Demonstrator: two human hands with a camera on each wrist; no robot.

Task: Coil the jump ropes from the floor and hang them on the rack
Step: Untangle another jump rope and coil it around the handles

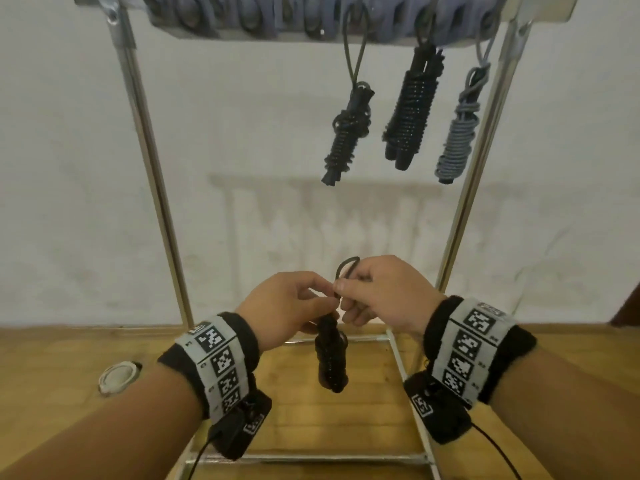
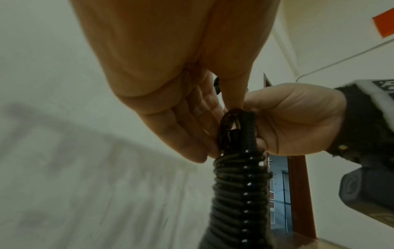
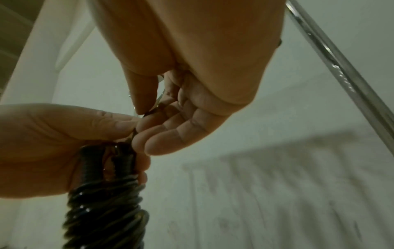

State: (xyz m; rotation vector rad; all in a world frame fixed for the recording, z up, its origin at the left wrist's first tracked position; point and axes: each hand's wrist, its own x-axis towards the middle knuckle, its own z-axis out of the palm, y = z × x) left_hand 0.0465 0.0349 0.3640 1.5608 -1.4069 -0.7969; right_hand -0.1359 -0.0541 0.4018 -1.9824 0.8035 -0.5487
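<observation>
Coiled black jump rope (image 1: 330,355): held in mid-air between both hands, in front of the rack's lower frame and above the wooden floor (image 1: 311,403); bundle hangs downward, cord wound tightly round the handles, small loop (image 1: 347,265) standing up above the fingers.

Left hand (image 1: 287,306): fingers curled round the top of the bundle, thumb pressed to the cord near the other hand's fingertips; grip seen from below in the right wrist view.

Right hand (image 1: 381,292): thumb and forefinger pinching the cord at the base of the loop, remaining fingers loosely curled beside the bundle's top.

Metal rack (image 1: 149,140): two chrome uprights, top bar, floor-level crossbars; stands against a pale wall.

Hung on the top bar, right half, side by side and apart:
- black coiled rope (image 1: 346,133), on a long loop;
- thicker black coiled rope (image 1: 410,109), middle;
- grey coiled rope (image 1: 457,140), just beside the right upright.

Row of grey-blue hooks (image 1: 242,15) along the top bar; detail blurred.

Round white object (image 1: 117,375) on the floor, left of the rack; kind not discernible.

Marker-printed wristbands (image 1: 221,362) with small cameras on both wrists.
</observation>
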